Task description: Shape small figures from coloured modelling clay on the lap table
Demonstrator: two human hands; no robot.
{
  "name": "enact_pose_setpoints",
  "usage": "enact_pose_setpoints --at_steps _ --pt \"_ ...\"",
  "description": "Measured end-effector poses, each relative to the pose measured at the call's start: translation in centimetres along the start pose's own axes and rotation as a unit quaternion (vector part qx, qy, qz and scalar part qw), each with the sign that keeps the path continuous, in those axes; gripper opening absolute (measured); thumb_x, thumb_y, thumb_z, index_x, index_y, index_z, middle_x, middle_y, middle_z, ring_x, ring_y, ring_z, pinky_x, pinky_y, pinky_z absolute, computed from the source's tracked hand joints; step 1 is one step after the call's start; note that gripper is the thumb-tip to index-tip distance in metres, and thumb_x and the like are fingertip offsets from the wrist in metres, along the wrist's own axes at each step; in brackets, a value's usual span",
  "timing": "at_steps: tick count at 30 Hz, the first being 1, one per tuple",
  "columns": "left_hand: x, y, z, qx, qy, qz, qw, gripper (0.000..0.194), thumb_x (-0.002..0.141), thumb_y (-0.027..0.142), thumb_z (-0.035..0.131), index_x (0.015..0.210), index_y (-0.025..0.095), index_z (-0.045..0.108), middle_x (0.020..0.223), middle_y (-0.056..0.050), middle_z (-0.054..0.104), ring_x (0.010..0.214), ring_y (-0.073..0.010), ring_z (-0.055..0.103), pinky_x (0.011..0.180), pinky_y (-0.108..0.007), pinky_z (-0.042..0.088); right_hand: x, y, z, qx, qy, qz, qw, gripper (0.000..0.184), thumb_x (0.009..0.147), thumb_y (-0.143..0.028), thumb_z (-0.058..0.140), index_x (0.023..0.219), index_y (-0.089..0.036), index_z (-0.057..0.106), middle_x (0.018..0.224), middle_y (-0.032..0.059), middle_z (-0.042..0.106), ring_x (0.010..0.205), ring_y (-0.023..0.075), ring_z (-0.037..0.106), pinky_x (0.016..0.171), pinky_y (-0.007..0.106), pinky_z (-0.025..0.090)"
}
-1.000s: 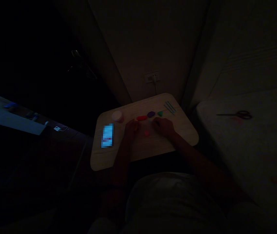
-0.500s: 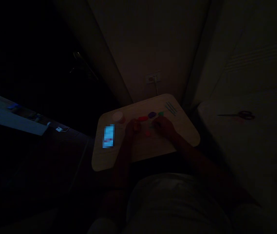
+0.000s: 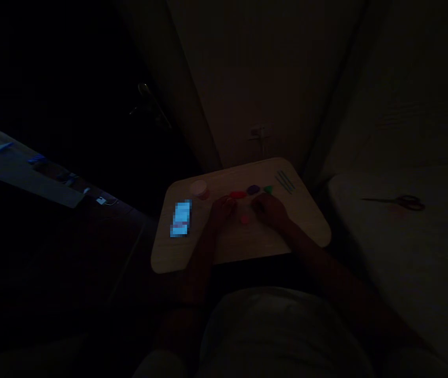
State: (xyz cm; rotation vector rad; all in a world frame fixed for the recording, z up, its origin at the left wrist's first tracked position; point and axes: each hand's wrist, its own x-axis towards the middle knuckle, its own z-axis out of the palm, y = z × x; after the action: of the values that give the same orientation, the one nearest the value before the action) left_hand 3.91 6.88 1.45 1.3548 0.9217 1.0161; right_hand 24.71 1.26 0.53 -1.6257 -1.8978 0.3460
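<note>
In dim light, my left hand (image 3: 222, 211) rests over the table with its fingers curled in, just below a red lump (image 3: 237, 195) that looks like modelling clay. Whatever its fingers hold is lost in the dark. My right hand (image 3: 271, 211) is bent closed to the right, below a purple lump (image 3: 253, 189) and a green lump (image 3: 268, 189); what it grips, if anything, is hidden. Between the two hands lies a small pinkish-red piece (image 3: 245, 218), flat on the tabletop.
The small wooden table (image 3: 247, 252) holds a lit phone (image 3: 180, 218), a pale tub (image 3: 199, 190) at the back left and several thin sticks (image 3: 284, 181) at the back right. Scissors (image 3: 400, 201) lie on a pale surface to the right. A wall socket (image 3: 260, 130) is behind.
The view has shifted, so the table appears slightly further right. My left hand has turned, its fingers curling towards the red lump. My right hand has drawn slightly away from my left.
</note>
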Motion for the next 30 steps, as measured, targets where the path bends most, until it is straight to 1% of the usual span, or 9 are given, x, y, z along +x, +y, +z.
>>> enact_pose_setpoints --at_steps 6,11,14,17,20,22,26,28,30 --pt "0.1 -0.3 0.2 -0.033 0.002 -0.013 0.999 0.052 0.079 0.067 0.074 0.073 0.016 0.067 0.061 -0.002 0.061 0.049 -0.0091 0.045 0.047 -0.024 0.03 0.3 -0.2 -0.4 -0.031 -0.013 0.002 0.999 0.021 0.097 -0.026 0.053 0.099 -0.019 0.072 0.107 0.01 0.074 0.099 0.023 0.066 0.086 0.032 0.047" --pt "0.1 -0.2 0.4 -0.084 0.026 -0.017 0.996 0.048 0.08 0.063 0.072 0.074 0.016 0.069 0.063 -0.003 0.063 0.052 -0.0113 0.05 0.049 -0.025 0.033 1.1 0.0 -1.5 -0.072 -0.073 -0.016 0.995 0.025 0.098 -0.028 0.052 0.112 -0.021 0.071 0.122 0.0106 0.073 0.105 0.0249 0.066 0.082 0.032 0.047" --pt "-0.1 0.1 0.4 -0.076 0.035 -0.008 0.997 0.041 0.079 0.056 0.074 0.076 0.016 0.071 0.066 -0.002 0.064 0.055 -0.0109 0.049 0.051 -0.025 0.034 2.0 0.2 -1.8 -0.094 -0.098 -0.024 0.99 0.029 0.095 -0.028 0.055 0.118 -0.021 0.07 0.131 0.0121 0.07 0.109 0.0267 0.066 0.081 0.032 0.048" --pt "-0.3 0.4 0.3 -0.065 0.047 -0.002 0.997 0.037 0.08 0.052 0.076 0.076 0.016 0.072 0.069 -0.003 0.066 0.059 -0.012 0.051 0.054 -0.026 0.038 2.6 0.1 -1.7 -0.092 -0.107 -0.032 0.99 0.033 0.094 -0.027 0.055 0.123 -0.021 0.068 0.135 0.012 0.068 0.106 0.0265 0.067 0.077 0.032 0.047" --pt "-0.4 0.3 0.2 -0.066 0.066 -0.007 0.996 0.034 0.081 0.049 0.077 0.081 0.016 0.074 0.073 -0.004 0.067 0.063 -0.0129 0.054 0.058 -0.027 0.04 2.8 0.0 -1.5 -0.083 -0.095 -0.024 0.992 0.034 0.093 -0.027 0.054 0.124 -0.021 0.067 0.132 0.0115 0.07 0.104 0.0261 0.067 0.074 0.031 0.046" --pt "-0.4 -0.1 0.1 -0.073 0.074 -0.017 0.994 0.033 0.079 0.048 0.079 0.081 0.016 0.074 0.073 -0.003 0.066 0.063 -0.0124 0.053 0.059 -0.026 0.039 2.7 0.0 -1.4 -0.086 -0.094 -0.018 0.992 0.032 0.096 -0.03 0.052 0.121 -0.021 0.068 0.131 0.0125 0.07 0.102 0.0263 0.068 0.073 0.032 0.045" --pt "-0.2 -0.9 -0.2 -0.074 0.061 -0.029 0.995 0.037 0.077 0.05 0.081 0.085 0.015 0.073 0.073 -0.001 0.064 0.061 -0.0102 0.049 0.057 -0.025 0.032 2.5 0.3 -1.4 -0.102 -0.112 -0.006 0.988 0.034 0.099 -0.034 0.05 0.123 -0.021 0.069 0.119 0.0132 0.074 0.097 0.0266 0.069 0.073 0.032 0.045" --pt "-0.2 -1.1 -0.3 -0.071 0.048 -0.027 0.996 0.039 0.077 0.052 0.08 0.088 0.015 0.073 0.076 -0.002 0.065 0.063 -0.0107 0.05 0.059 -0.025 0.033 2.4 0.5 -1.4 -0.102 -0.121 -0.004 0.987 0.033 0.099 -0.037 0.049 0.121 -0.023 0.07 0.115 0.0126 0.076 0.095 0.0267 0.069 0.071 0.032 0.044" --pt "-0.3 -1.1 -0.3 -0.069 0.042 -0.02 0.997 0.042 0.074 0.053 0.083 0.087 0.015 0.073 0.076 -0.002 0.065 0.063 -0.0113 0.05 0.06 -0.026 0.033 2.4 0.7 -1.3 -0.098 -0.122 0.003 0.988 0.036 0.1 -0.037 0.047 0.125 -0.023 0.069 0.114 0.0128 0.076 0.093 0.0263 0.07 0.071 0.033 0.045"
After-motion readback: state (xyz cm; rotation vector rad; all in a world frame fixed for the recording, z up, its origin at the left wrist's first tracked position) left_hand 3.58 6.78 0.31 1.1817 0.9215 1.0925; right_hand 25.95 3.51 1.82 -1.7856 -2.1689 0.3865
